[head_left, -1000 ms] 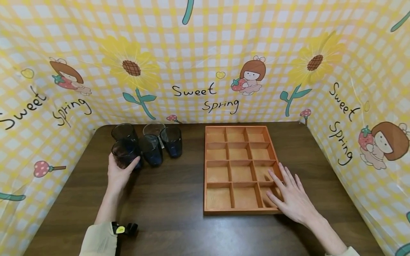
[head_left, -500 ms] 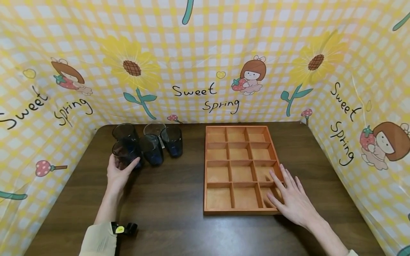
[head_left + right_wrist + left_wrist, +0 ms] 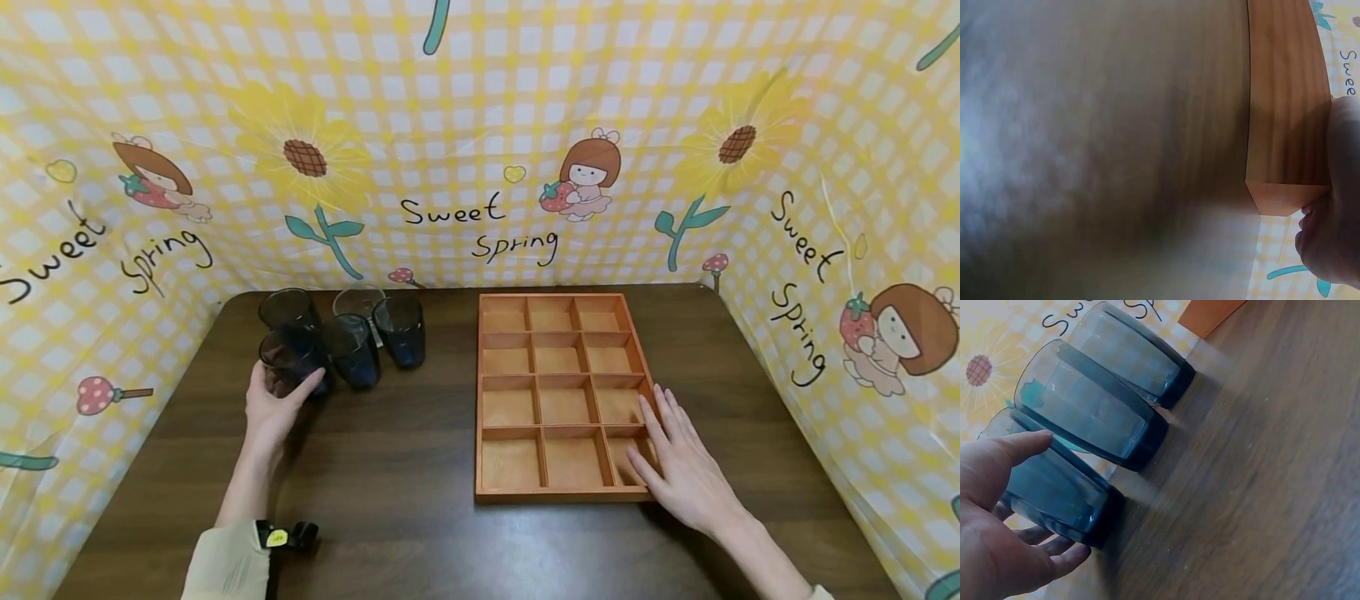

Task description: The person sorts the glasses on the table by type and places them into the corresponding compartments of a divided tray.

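On the left of the table, my left hand (image 3: 273, 408) holds a dark blue drinking glass (image 3: 296, 362), its thumb on one side and its fingers curled round the other. In the left wrist view the glass (image 3: 1063, 487) stands tilted by the camera angle, beside two similar ones. More blue glasses (image 3: 401, 333) crowd behind and to its right, upright on the table. My right hand (image 3: 690, 471) rests on the right edge of an orange-brown wooden divided box (image 3: 562, 497), fingers mostly straight, with the thumb over the near right compartment. The right wrist view shows the hand (image 3: 1335, 225) partly, against the box corner.
The dark wooden table (image 3: 405, 467) has rounded back corners. A yellow checked cloth (image 3: 450, 125) with printed flowers and figures surrounds its back and sides. Bare tabletop lies between the glasses and the box, whose compartments hold nothing visible.
The left hand stays at the same glass, with no clear movement. The right hand's fingers have shifted slightly closer together along the box's edge. The view has moved a little.
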Action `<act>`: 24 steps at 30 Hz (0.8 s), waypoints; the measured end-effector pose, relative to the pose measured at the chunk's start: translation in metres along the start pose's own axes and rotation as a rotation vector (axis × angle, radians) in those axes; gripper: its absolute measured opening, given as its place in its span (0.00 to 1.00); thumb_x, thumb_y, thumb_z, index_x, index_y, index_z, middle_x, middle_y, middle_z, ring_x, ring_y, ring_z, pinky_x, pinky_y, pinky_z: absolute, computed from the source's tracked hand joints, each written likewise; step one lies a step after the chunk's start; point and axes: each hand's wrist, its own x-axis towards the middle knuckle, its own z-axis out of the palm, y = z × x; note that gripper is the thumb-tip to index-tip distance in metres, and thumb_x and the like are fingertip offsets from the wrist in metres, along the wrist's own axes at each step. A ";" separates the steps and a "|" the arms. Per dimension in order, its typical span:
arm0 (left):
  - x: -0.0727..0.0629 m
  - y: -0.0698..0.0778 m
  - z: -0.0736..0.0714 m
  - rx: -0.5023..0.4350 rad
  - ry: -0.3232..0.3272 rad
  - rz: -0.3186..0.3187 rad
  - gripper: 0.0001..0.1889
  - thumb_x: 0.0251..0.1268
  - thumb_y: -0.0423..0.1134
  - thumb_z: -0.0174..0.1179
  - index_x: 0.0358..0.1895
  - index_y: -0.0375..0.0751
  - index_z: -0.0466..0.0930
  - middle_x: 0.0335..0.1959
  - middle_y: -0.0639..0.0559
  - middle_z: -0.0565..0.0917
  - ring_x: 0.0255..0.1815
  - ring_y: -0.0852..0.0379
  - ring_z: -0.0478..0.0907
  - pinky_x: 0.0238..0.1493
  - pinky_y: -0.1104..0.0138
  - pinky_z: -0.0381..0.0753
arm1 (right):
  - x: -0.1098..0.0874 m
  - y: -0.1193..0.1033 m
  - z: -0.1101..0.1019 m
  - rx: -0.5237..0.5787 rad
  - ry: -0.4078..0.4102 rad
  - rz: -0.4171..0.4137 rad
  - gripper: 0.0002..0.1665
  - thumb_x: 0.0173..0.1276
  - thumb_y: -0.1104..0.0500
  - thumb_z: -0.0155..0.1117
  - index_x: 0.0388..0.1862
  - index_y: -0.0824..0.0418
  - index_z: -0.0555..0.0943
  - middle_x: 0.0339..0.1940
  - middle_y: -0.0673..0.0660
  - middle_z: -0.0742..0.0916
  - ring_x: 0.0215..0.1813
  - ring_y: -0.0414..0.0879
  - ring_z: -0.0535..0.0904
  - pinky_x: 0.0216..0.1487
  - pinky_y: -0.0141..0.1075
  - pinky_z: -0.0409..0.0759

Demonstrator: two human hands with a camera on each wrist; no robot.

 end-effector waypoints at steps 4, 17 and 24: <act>-0.001 0.001 0.000 0.006 -0.002 0.001 0.41 0.72 0.47 0.75 0.83 0.57 0.62 0.67 0.67 0.75 0.78 0.56 0.70 0.57 0.86 0.70 | 0.000 -0.001 -0.001 -0.038 -0.012 -0.003 0.44 0.86 0.50 0.61 0.89 0.70 0.59 0.90 0.75 0.59 0.95 0.63 0.48 0.87 0.24 0.23; 0.000 0.001 -0.001 0.018 -0.004 -0.001 0.43 0.72 0.47 0.75 0.84 0.55 0.61 0.68 0.65 0.74 0.80 0.54 0.70 0.61 0.83 0.70 | 0.000 -0.004 -0.003 -0.069 0.004 -0.040 0.40 0.84 0.58 0.59 0.85 0.77 0.61 0.89 0.76 0.63 0.89 0.69 0.61 0.88 0.24 0.28; -0.002 0.001 0.000 0.015 -0.002 0.005 0.42 0.72 0.46 0.75 0.83 0.54 0.62 0.61 0.72 0.74 0.75 0.58 0.71 0.57 0.85 0.70 | 0.000 -0.003 -0.002 -0.101 0.026 -0.071 0.38 0.83 0.59 0.59 0.83 0.79 0.63 0.86 0.77 0.67 0.87 0.70 0.65 0.89 0.25 0.29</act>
